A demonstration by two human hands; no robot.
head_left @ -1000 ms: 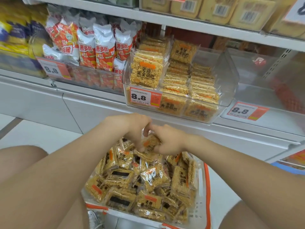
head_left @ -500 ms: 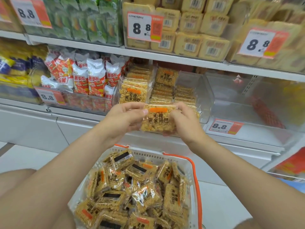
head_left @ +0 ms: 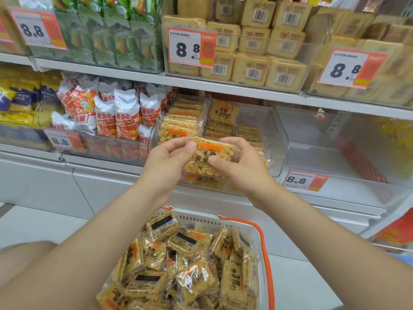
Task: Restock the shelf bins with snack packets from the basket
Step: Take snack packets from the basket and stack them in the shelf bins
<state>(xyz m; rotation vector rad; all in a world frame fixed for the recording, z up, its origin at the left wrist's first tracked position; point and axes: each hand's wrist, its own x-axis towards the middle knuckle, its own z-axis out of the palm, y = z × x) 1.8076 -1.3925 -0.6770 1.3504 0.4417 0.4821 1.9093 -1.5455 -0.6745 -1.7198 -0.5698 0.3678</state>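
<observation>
A clear snack packet (head_left: pixel 202 161) of golden rice crackers with an orange label is held upright between both hands, just in front of the clear shelf bin (head_left: pixel 276 139). My left hand (head_left: pixel 166 161) pinches its left edge and my right hand (head_left: pixel 240 163) pinches its right edge. The bin holds rows of the same packets, stacked at its left and middle; its right part shows bare plastic. Below my arms stands a white basket (head_left: pixel 257 233) with orange handles, heaped with several more of these packets.
Left of the bin is a bin of red-and-white snack bags (head_left: pixel 120 117). To the right is a clear bin (head_left: pixel 335 151) holding almost nothing. The upper shelf (head_left: pixel 201 82) carries green packets and yellow cake packs behind 8.8 price tags. White floor lies around the basket.
Both hands lifted one packet out of the basket and raised it to the front of the bin. The view tilted upward, showing more of the upper shelf.
</observation>
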